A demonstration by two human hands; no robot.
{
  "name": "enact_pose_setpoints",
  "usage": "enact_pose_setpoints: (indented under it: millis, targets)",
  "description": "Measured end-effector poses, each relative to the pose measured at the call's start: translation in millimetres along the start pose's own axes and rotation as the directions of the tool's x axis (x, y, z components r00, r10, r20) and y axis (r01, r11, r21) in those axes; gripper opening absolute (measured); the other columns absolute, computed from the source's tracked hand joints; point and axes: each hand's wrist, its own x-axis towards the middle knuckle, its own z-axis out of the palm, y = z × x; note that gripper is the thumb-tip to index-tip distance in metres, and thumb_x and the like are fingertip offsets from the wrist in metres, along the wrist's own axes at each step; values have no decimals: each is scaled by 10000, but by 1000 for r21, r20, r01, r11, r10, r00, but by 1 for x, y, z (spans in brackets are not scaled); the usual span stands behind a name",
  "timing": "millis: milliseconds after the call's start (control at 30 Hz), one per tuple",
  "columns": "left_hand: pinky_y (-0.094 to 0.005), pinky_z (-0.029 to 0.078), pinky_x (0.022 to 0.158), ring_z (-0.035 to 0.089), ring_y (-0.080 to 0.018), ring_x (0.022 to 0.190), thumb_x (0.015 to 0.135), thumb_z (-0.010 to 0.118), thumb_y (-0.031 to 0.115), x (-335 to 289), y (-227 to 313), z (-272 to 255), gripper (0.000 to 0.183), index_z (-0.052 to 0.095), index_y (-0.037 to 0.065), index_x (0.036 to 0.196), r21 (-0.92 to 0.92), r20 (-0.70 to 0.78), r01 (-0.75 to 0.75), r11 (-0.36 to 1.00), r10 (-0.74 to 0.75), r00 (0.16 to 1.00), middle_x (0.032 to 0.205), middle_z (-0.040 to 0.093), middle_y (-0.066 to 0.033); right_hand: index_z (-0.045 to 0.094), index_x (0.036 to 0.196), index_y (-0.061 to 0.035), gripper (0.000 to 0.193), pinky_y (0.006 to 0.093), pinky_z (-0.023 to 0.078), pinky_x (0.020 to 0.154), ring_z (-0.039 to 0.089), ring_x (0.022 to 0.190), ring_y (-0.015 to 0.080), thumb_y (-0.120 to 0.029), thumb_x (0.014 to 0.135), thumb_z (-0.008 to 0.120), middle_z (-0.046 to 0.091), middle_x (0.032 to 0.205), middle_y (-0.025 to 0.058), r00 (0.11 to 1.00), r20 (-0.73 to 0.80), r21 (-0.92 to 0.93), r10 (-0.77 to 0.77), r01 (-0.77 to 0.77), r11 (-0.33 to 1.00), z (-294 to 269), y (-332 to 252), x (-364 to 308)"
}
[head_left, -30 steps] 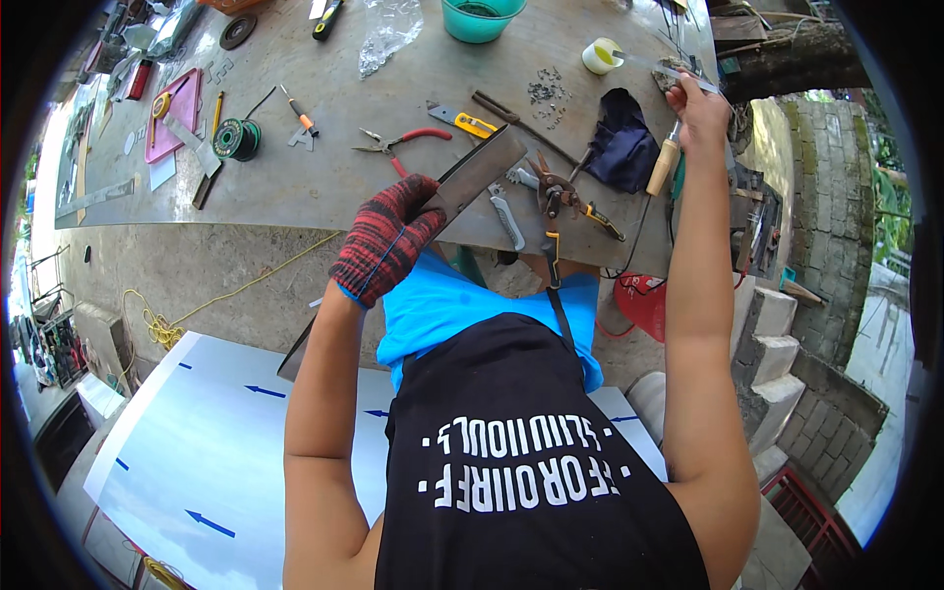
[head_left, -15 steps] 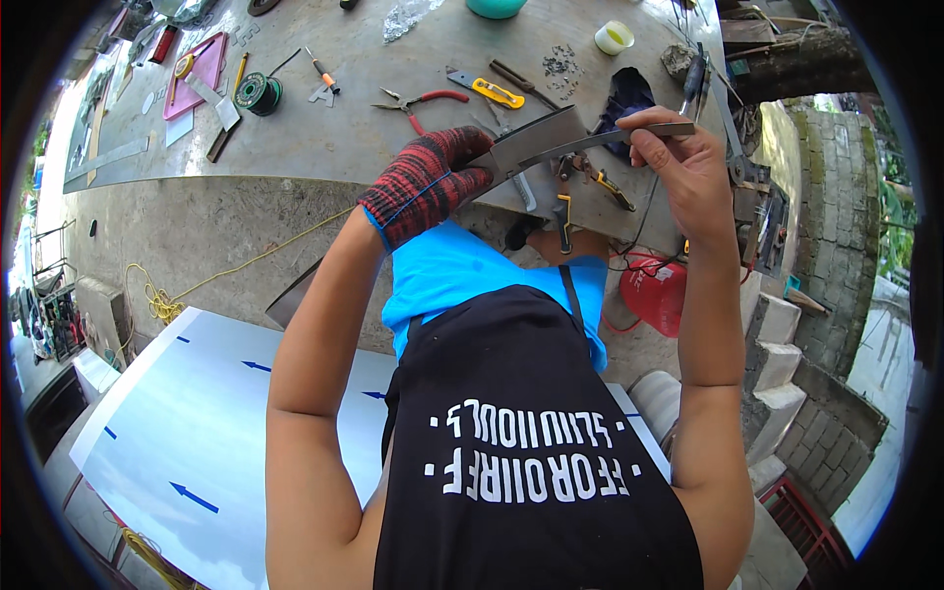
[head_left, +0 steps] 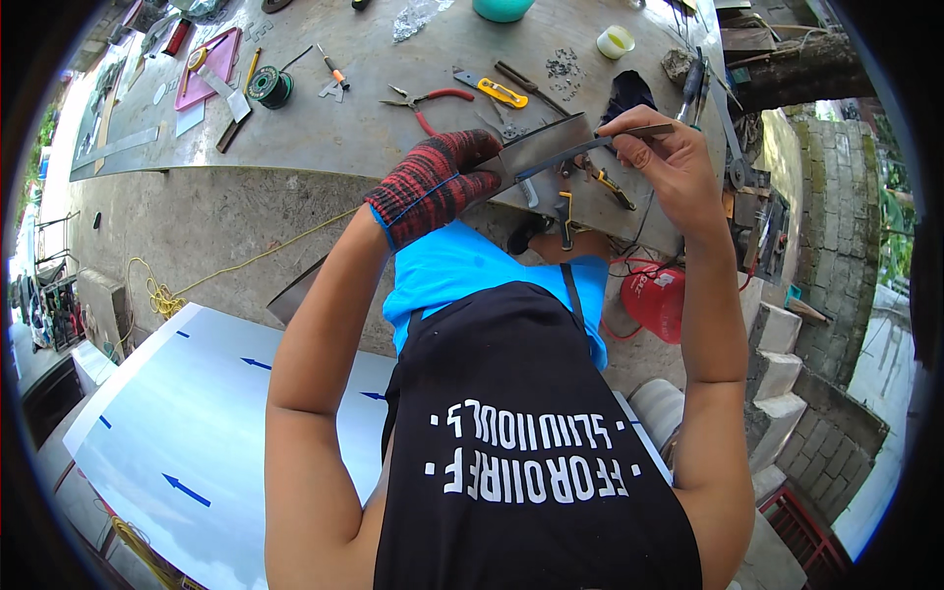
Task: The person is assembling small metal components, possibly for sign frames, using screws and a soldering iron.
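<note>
My left hand (head_left: pixel 438 182), in a red and black knitted glove, is closed around one end of a bent grey sheet-metal piece (head_left: pixel 546 143) held over the front edge of the metal table. Bare and closed, my right hand (head_left: pixel 678 177) pinches a thin flat metal strip (head_left: pixel 570 155) between thumb and fingers. The strip lies slantwise along the lower edge of the piece, its far end near the glove. Just beyond the glove lie red-handled pliers (head_left: pixel 433 100) and a yellow utility knife (head_left: pixel 502 92). Below the metal piece is a yellow-and-black handled tool (head_left: pixel 564 221).
On the grey table (head_left: pixel 324 138) are a wire spool (head_left: pixel 270 89), a pink tray (head_left: pixel 211 74), scattered small bits (head_left: pixel 562 67) and a teal bowl (head_left: pixel 501 8). A white panel with blue arrows (head_left: pixel 236 413) lies at lower left. A red container (head_left: pixel 654 302) stands beside my leg.
My right hand has shifted slightly left with the strip, which now sits further along the metal piece. The left hand still grips the piece, moved slightly right.
</note>
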Motion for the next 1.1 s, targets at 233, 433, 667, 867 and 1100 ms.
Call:
enact_pose_setpoints:
  millis: [233,433,667,867,1100]
  targets:
    - [-371,495,1117,644,-246,1278,930,802,133,0,-1,-2,489,667,8,1384,-2,28,-2,1000,2,1000,1362,701,-154,764,1149,-15,146,223,439,788,548,865,57,-91,1040,705,663,973,-22,1000,16,2,4,-4,1000,1,0,1]
    - [-368,492,1121,640,-244,1284,932,798,126,1,-3,-3,492,664,16,1392,-10,23,-10,1000,10,1000,1368,699,-154,758,1184,-6,167,251,547,924,665,1004,82,-71,1045,694,760,1084,39,998,70,-6,2,-2,1000,-5,1,3]
    - [-361,488,1112,654,-234,1243,945,765,131,9,-13,-9,439,662,-12,1347,2,43,-41,999,41,998,1305,724,-153,777,1200,-10,197,213,515,819,630,878,55,-108,1041,713,734,983,10,969,-223,-7,-108,109,994,-39,0,11]
    - [-400,518,1084,682,-310,1258,947,754,136,11,-25,-15,426,657,-7,1337,69,-12,-55,996,56,998,1313,725,-213,808,1171,-32,188,212,491,635,617,722,53,-114,1051,689,732,879,4,579,-812,-84,-81,22,996,-119,73,64]
    - [-368,464,1137,637,-236,1277,954,749,111,6,-37,-21,510,606,-25,1424,-44,-61,88,995,-91,994,1348,699,-163,840,1062,-125,205,446,601,845,788,899,334,-209,938,701,799,896,170,456,-879,-378,-140,-488,787,-126,171,139]
